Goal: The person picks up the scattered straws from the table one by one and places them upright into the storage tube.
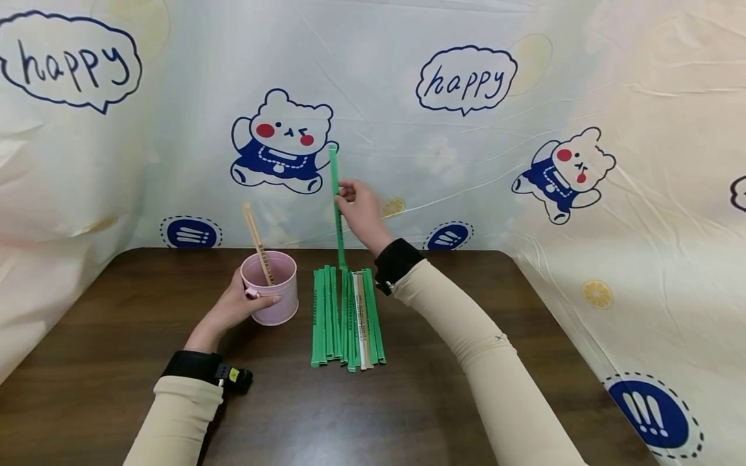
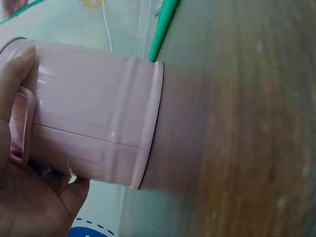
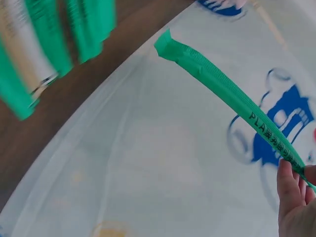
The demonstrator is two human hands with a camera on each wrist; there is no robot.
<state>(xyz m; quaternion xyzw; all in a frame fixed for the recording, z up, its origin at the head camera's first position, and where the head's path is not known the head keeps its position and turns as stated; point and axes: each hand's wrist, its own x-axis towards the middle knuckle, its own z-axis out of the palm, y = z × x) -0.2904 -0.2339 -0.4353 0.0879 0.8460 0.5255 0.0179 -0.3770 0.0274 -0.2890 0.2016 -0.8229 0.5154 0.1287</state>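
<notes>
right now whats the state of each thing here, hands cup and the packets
left hand: grips the pink cup by its side
pink cup: upright on the table, one wooden stick inside
wooden stick: leaning in the cup, top poking out
right hand: pinches one green packet
green packet: lifted, held upright above the pile
pile of packets: flat on the table, mostly green, still wrapped

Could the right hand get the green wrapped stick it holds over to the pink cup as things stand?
Probably yes. The right hand pinches the green stick upright above the pile; the pink cup, held by the left hand, stands just beside it with nothing between.
</notes>
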